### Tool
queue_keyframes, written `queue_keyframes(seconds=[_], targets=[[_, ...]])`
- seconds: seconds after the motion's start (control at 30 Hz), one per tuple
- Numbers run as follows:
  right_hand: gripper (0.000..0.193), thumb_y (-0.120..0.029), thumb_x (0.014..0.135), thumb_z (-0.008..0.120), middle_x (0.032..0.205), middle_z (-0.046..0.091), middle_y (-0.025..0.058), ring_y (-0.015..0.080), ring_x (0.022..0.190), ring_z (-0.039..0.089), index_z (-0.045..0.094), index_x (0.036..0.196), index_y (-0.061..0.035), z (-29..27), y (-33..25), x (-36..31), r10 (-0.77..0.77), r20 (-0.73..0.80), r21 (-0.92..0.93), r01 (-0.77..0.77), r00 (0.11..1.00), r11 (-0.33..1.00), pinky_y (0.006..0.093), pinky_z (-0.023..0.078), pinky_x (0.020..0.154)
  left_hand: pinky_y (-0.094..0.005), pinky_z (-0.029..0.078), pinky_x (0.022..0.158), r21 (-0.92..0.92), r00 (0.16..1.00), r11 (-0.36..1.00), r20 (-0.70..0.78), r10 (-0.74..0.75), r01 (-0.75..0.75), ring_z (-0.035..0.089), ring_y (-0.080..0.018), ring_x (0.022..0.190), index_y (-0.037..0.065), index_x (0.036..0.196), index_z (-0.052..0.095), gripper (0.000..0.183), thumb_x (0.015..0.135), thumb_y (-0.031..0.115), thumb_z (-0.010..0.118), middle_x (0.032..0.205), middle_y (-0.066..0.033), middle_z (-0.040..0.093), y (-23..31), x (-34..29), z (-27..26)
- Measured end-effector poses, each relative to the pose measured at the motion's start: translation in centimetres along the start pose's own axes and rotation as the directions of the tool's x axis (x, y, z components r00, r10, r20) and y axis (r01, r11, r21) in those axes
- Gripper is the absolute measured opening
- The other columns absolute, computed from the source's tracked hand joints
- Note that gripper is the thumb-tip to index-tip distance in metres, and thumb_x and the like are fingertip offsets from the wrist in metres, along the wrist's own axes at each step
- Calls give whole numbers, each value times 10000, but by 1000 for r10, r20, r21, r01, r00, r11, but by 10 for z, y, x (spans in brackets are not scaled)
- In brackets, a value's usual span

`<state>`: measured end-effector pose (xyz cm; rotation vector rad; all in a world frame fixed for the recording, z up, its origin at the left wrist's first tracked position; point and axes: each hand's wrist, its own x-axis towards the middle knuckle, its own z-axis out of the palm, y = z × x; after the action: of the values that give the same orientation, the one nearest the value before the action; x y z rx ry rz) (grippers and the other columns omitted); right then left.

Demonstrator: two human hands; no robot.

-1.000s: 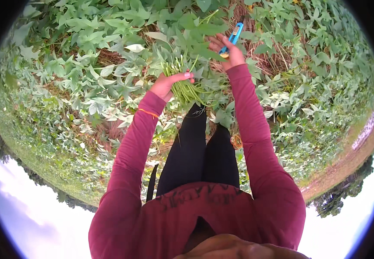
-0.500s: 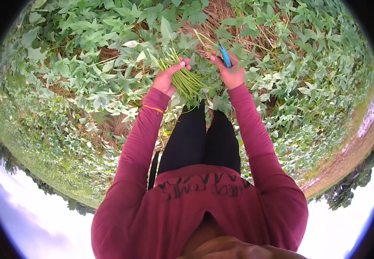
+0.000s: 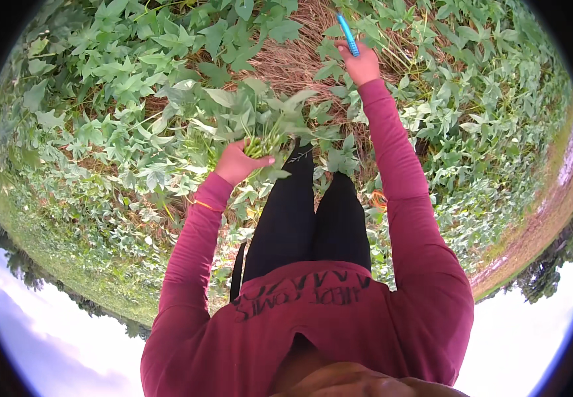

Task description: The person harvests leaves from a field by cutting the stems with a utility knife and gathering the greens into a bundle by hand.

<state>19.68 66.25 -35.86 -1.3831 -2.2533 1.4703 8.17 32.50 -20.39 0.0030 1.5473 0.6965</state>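
Observation:
My left hand is closed around a bunch of leafy green stems, with the cut ends toward me and the broad leaves fanning away over the plants. An orange band circles that wrist. Farther off and to the right, my right hand grips a slim blue-handled tool that points away from me. The kind of tool and its blade cannot be made out. Low vines with lobed leaves surround both hands.
Dry brown straw shows between the vines ahead. My black-clad legs stand among the leaves. Orange loops lie beside my right forearm. A dirt strip runs along the right edge of the field.
My right hand has moved away from me, up and over the straw, with the blue tool. My left hand has come nearer and turned, so the bunch's leaves now face away.

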Motion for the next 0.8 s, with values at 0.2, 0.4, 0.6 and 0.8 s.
queue_keyframes(seconds=[0.2,0.4,0.6,0.8], targets=[[293,-223,848,638,1232,644,151,349,1108,608,724,1113,-131,63,-21,125,-15,213,-656,154,977,739,450,486,944,-291,485,939,257,910,961,366,-197,105,648,-132,971,14,1163,666,501,738,181,873,1056,-41,714,-60,-20,4],[382,-45,726,665,1099,664,133,350,1074,576,712,1103,-90,64,41,-53,-284,125,-381,311,951,871,424,465,981,-347,558,837,-281,987,955,155,-54,96,695,-212,916,15,1183,615,375,832,28,748,996,-87,705,-23,28,-40],[412,40,671,658,1067,664,141,351,1014,581,700,1070,-54,-52,42,-181,-192,-173,-280,139,966,950,433,463,929,-296,540,806,-159,997,984,41,-70,76,677,-148,855,42,1107,699,331,836,206,794,958,-60,726,45,133,37],[424,92,665,640,1044,669,132,351,978,588,698,1062,-47,-79,36,-163,-218,-242,-102,198,946,975,408,488,873,-327,510,877,272,992,961,101,-77,47,642,-189,974,-83,1204,630,702,758,420,831,1040,-140,710,105,256,206]])
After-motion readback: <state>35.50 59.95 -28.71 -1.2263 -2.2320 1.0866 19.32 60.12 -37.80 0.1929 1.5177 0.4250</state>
